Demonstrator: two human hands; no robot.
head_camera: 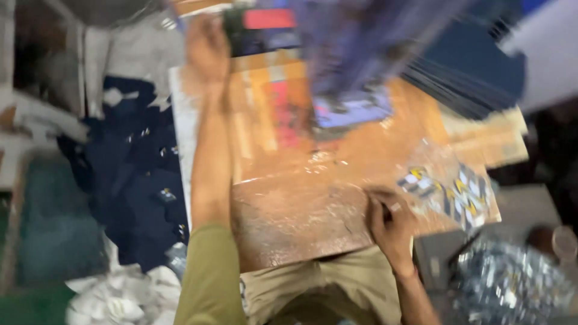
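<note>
Two bare hands over a glossy orange-brown worktable, frame heavily blurred.

Left hand [208, 48] stretched far forward, arm straight, reaching the table's [289, 222] far left edge near a dark package [259, 27]; open or closed, cannot tell from blur. Right hand [391, 225] bent close to the body, fingers curled loosely closed on the near edge, touching the tabletop just beside small yellow-blue-white labels [448, 189]. Dark navy cloth pile [135, 180] lies left of the table.
</note>
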